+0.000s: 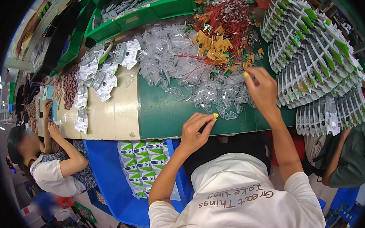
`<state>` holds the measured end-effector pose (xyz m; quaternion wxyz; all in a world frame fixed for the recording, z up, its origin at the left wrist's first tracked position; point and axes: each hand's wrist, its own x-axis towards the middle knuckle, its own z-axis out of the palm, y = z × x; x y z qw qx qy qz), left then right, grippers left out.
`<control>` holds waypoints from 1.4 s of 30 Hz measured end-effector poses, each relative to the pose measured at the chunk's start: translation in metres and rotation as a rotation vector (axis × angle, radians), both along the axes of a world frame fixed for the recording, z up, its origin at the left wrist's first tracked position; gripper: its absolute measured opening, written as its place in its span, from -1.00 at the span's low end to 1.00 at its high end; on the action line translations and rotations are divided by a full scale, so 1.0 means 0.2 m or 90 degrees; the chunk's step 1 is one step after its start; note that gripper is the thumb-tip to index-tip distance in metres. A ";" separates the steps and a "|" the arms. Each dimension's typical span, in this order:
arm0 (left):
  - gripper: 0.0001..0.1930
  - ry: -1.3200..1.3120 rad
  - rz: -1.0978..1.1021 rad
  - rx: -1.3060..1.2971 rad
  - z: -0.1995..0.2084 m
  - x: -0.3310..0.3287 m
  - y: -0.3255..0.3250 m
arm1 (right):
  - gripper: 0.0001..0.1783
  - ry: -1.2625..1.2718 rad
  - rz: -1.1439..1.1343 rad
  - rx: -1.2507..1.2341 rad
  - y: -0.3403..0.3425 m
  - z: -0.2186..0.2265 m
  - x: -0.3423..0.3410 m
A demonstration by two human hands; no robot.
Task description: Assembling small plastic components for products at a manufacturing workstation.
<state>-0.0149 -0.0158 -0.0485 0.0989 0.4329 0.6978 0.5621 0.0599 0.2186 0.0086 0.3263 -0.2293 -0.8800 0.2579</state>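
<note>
My left hand (196,132) is over the front edge of the green work mat (160,121), thumb and fingers pinched together at a yellow fingertip cover. Whatever they may hold is too small to make out. Beside those fingertips lie loose clear plastic pieces (227,96), spread out from a larger heap. Farther right, my right hand (264,91) reaches to the edge of the heap, its thumb and index finger slightly apart, yellow at a tip. Closest to it are small orange circuit boards (218,44) with a tangle of red wires (233,14). Nothing shows between the right fingers.
Stacked white-and-green curved parts (312,66) stand at right. A green bin (144,19) of grey parts sits at the back; white-grey shells (104,83) lie left. Below the table edge, a blue bin (107,180) holds packaged items (144,165). A co-worker (57,166) sits left, another person (356,154) right.
</note>
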 end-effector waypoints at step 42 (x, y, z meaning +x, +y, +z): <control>-0.86 0.053 0.010 0.064 -0.02 0.01 0.02 | -0.84 -0.077 0.205 0.161 -0.14 0.01 -0.34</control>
